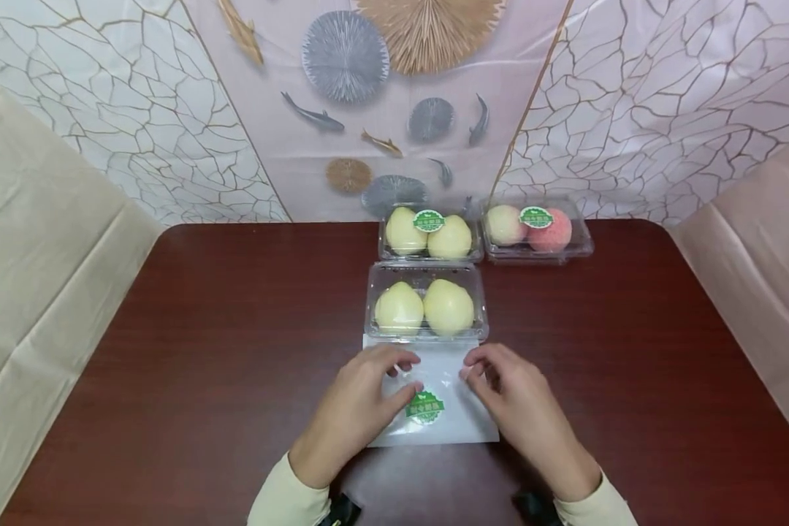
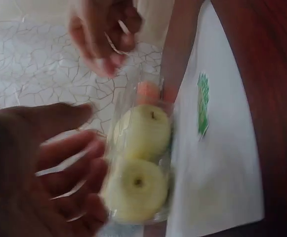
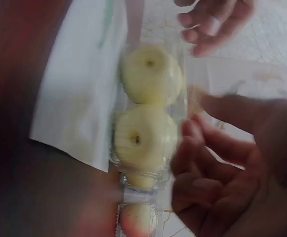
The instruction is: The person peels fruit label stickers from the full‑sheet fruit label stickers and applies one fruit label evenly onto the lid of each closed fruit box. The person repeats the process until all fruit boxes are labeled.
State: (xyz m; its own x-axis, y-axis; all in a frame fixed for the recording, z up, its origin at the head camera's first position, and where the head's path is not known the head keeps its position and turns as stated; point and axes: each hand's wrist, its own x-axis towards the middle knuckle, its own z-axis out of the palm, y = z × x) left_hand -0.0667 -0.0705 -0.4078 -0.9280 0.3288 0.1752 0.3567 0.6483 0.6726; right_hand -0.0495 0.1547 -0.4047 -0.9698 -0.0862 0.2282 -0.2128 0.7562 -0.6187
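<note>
A white backing sheet [image 1: 456, 427] lies on the table in front of me and carries a green-and-white sticker [image 1: 424, 407]. Over its left part hovers my left hand [image 1: 358, 402], fingers spread and relaxed, with the thumb near the sticker. My right hand [image 1: 522, 398] is above the sheet's right side, its fingers loosely bent; nothing shows between them in the right wrist view. Just beyond the sheet stands a clear plastic box [image 1: 427, 272] with two pale yellow pears [image 3: 145, 138] inside and a plain lid. Both wrist views are blurred.
Behind that box is another clear box of pears [image 1: 450, 237] with a green label [image 1: 429, 220]. To its right stands a labelled clear box with two peaches [image 1: 550, 231]. The dark red table [image 1: 191, 351] ends at a patterned backdrop [image 1: 381, 95].
</note>
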